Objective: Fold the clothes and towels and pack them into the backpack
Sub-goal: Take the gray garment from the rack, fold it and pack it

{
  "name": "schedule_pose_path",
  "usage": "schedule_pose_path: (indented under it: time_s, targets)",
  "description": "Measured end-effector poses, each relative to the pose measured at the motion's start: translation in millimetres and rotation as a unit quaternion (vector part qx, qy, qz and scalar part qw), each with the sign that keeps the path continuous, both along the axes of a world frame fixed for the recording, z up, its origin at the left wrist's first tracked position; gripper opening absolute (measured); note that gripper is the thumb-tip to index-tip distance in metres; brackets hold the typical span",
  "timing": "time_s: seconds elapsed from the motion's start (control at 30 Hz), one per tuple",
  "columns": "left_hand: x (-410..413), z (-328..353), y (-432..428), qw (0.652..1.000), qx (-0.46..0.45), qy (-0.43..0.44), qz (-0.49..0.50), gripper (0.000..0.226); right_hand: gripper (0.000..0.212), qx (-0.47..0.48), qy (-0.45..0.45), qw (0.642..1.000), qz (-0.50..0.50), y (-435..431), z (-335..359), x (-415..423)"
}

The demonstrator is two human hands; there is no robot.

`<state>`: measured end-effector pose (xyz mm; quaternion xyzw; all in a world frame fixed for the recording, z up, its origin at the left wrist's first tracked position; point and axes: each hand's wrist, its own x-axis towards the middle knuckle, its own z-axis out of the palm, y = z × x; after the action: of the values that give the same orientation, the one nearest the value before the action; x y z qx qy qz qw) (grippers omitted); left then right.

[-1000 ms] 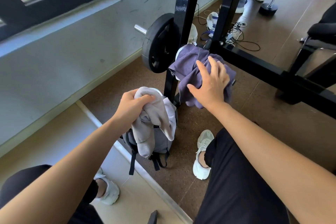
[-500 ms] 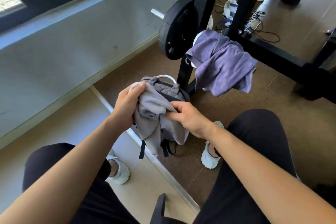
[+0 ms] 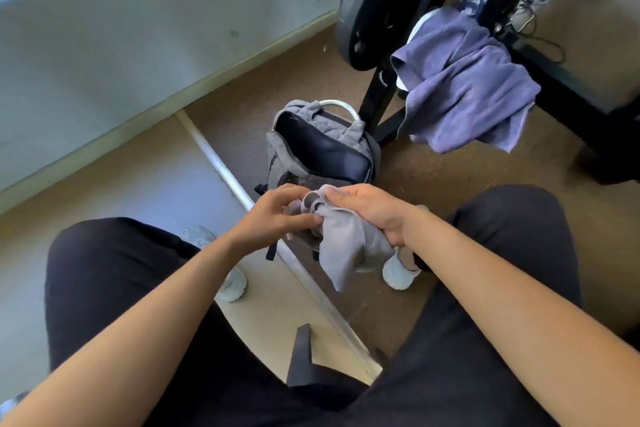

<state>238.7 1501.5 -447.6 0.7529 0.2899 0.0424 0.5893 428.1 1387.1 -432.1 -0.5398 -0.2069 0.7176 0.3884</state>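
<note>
Backpack [image 3: 284, 152] one, purple towel [image 3: 464, 87] one (grey cloth [image 3: 346, 243] one)

Grey cloth [image 3: 343, 246]: crumpled, bunched at top, hanging limp, frame centre.
Grey backpack [image 3: 277, 152]: upright, top unzipped, dark interior showing, just above centre.
Purple towel [image 3: 460, 90]: unfolded, draped in rumpled heap, upper right.

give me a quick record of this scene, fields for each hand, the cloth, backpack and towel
left hand: pinches the bunched top of the grey cloth
right hand: grips the grey cloth, the rest hangs below
backpack: on the floor, top open, inside dark
purple towel: draped unfolded over the black rack
weight plate: on the rack, left of the towel
</note>
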Motion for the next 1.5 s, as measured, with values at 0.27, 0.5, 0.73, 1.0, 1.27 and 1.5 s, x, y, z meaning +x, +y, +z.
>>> schedule_pose_path:
  time_s: [0.27, 0.5, 0.73, 1.0, 1.27, 1.5]
  targets:
    - [-4.1, 0.5, 6.7, 0.995, -0.044, -0.004, 0.084, 0.029, 0.035, 0.118, -0.430, 0.888, 0.113, 0.6, -7.0, -1.1]
    - [-3.7, 0.5, 4.1, 0.988, 0.074, -0.021, 0.131, 0.028, 0.021, 0.134, -0.544, 0.818, 0.128, 7.7, -9.6, -1.1]
    - [-5.8, 0.9, 11.3, 0.986, 0.059, -0.036, 0.151, 0.025, 0.033, 0.152, -0.453, 0.874, 0.087, 7.5, -10.6, -9.9]
    - [6.4, 11.4, -7.9, 0.988, -0.053, -0.053, 0.138, 0.030, 0.015, 0.167, -0.529, 0.832, 0.022, 13.4, -27.9, -45.7]
    - [-3.9, 14.6, -8.4, 0.987, -0.108, -0.079, 0.086, 0.032, 0.021, 0.191, -0.518, 0.833, 0.027, 11.2, -25.7, -50.4]
    - [-8.1, 16.7, -3.3, 0.969, -0.161, -0.096, 0.160, 0.041, 0.025, 0.141, -0.551, 0.823, 0.018, 5.6, -35.7, -21.4]
